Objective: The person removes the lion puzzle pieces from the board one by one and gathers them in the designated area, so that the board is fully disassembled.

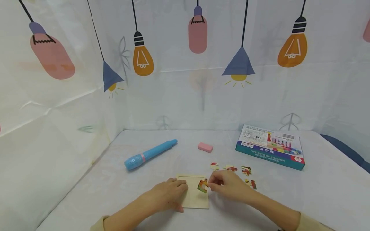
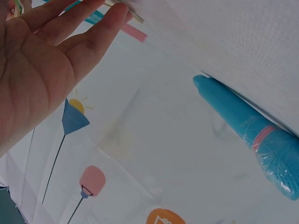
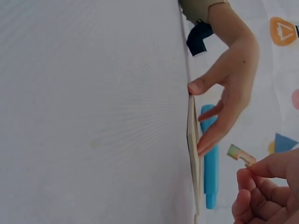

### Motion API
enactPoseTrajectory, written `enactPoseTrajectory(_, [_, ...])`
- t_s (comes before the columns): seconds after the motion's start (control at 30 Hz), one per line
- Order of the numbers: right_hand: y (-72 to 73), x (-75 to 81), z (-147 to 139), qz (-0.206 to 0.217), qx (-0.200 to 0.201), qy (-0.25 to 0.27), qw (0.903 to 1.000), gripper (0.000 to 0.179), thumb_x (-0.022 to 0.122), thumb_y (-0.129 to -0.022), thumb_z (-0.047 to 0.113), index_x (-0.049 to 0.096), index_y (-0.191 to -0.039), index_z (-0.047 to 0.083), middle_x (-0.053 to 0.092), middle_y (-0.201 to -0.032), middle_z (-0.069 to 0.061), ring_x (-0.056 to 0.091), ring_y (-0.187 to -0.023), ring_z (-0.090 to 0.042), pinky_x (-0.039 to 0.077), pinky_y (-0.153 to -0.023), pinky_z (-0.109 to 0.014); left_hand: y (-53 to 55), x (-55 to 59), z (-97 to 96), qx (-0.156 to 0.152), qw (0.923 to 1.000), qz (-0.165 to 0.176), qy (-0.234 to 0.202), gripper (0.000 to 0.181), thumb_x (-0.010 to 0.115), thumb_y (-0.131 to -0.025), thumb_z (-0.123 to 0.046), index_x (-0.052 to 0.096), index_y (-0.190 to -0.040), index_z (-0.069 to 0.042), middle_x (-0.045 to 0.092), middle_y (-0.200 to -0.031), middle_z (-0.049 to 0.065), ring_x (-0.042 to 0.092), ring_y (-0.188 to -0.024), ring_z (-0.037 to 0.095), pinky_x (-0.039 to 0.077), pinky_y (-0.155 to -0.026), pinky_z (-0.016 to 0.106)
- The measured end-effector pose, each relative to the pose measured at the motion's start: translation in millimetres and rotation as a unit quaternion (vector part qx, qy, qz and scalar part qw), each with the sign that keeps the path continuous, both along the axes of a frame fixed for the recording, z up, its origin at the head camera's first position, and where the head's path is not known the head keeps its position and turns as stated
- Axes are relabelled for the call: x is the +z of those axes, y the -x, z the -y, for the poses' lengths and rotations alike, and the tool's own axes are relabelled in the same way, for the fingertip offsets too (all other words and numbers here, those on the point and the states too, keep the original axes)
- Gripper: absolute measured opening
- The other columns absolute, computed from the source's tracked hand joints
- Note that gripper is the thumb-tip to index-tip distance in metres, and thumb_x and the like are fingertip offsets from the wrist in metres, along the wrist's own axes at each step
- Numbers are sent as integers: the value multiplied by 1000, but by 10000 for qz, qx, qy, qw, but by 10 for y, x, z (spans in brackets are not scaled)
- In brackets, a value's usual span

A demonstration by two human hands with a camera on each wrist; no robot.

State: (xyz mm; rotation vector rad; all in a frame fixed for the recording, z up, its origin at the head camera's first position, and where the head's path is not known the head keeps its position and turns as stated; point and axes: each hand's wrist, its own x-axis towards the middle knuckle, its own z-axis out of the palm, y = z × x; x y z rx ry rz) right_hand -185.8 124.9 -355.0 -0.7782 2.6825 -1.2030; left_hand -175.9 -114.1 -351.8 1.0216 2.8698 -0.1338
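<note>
A shallow wooden puzzle tray [image 1: 193, 200] lies on the table in front of the person. My left hand [image 1: 169, 193] rests on its left side, fingers fairly straight over the surface and thumb at the near edge. Between thumb and index finger, my right hand [image 1: 229, 185] pinches a puzzle piece [image 1: 203, 185] with a green, orange and yellow print. The right wrist view shows this puzzle piece [image 3: 240, 154] raised off the tray, beyond the left hand's fingertips. More puzzle pieces [image 1: 246, 170] lie on the table behind and beside the right hand, which partly hides some.
A blue, plastic-wrapped, microphone-shaped object [image 1: 150, 154] lies at the back left. A pink block [image 1: 205, 147] sits behind the tray. At the back right lies a flat teal box [image 1: 270, 147] labelled as column beaded boxes. A white curtain printed with lamps [image 1: 173, 96] hangs behind the table.
</note>
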Motion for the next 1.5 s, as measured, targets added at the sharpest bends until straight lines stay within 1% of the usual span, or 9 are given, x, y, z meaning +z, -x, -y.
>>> enactPoseTrajectory(0.13, [34, -14, -78, 98, -88, -24, 9999, 9, 63, -87, 22, 64, -82, 15, 56, -72, 7, 49, -68, -13, 42, -57, -22, -3, -3, 5, 3, 10000, -15, -43, 65, 72, -69, -49, 55, -121, -14, 52, -128, 0, 48, -115, 24, 46, -86, 39])
enactPoseTrajectory(0.3, [74, -18, -159, 90, -55, -20, 9999, 10, 64, -87, 24, 64, -82, 15, 56, -72, 7, 49, -69, -13, 42, -57, -22, -8, -7, 14, -116, 9998, -113, -113, 63, 72, -69, -49, 56, -119, -13, 53, -126, 1, 49, -113, 25, 47, -84, 39])
enactPoseTrajectory(0.53, [115, -3, -243, 406, 44, 69, 9991, 14, 64, -86, 25, 64, -84, 12, 58, -75, 3, 51, -68, -15, 44, -57, -22, 0, -4, 21, -121, 9999, 26, -107, 64, 70, -71, -49, 54, -121, -13, 52, -128, 1, 48, -115, 25, 47, -85, 39])
enactPoseTrajectory(0.8, [165, -32, -332, 531, -13, -65, 9986, 15, 65, -85, 27, 64, -84, 12, 57, -73, 3, 50, -64, -14, 43, -54, -22, -7, -1, 24, -158, 9997, -76, -195, 63, 72, -69, -48, 55, -119, -13, 53, -126, 2, 49, -114, 26, 48, -83, 39])
enactPoseTrajectory(1.0, [186, -46, -365, 478, 53, -197, 9986, 15, 63, -88, 26, 64, -84, 12, 55, -74, 3, 50, -66, -14, 43, -55, -23, -13, 12, 26, -191, 9996, -82, -205, 64, 72, -69, -48, 55, -119, -12, 52, -126, 3, 49, -114, 26, 47, -84, 39])
enactPoseTrajectory(1.17, [183, -38, -373, 660, -20, -338, 9972, 17, 64, -86, 30, 63, -83, 13, 53, -75, 2, 48, -70, -16, 40, -55, -24, -18, 23, 35, -287, 9993, -115, -201, 63, 71, -70, -48, 54, -119, -12, 52, -126, 3, 49, -113, 27, 47, -84, 38])
enactPoseTrajectory(1.27, [187, -35, -369, 728, -109, -475, 9962, 16, 66, -85, 29, 64, -81, 14, 52, -77, 1, 46, -72, -17, 37, -55, -24, -20, 29, 39, -329, 9992, -98, -197, 62, 70, -71, -48, 54, -119, -12, 52, -126, 3, 49, -114, 27, 47, -85, 37])
enactPoseTrajectory(1.4, [194, -44, -366, 723, -149, -650, 9952, 13, 67, -84, 27, 64, -79, 15, 50, -78, 0, 46, -70, -16, 35, -52, -23, -16, 28, 36, -307, 9993, -50, -201, 62, 70, -71, -48, 54, -119, -13, 52, -127, 3, 49, -114, 27, 47, -85, 38])
enactPoseTrajectory(1.5, [200, -44, -361, 698, -138, -733, 9948, 12, 68, -83, 26, 64, -79, 15, 49, -76, 0, 46, -67, -15, 34, -51, -22, -15, 24, 35, -299, 9993, -47, -198, 61, 70, -71, -48, 54, -119, -13, 52, -127, 3, 49, -115, 27, 47, -85, 38])
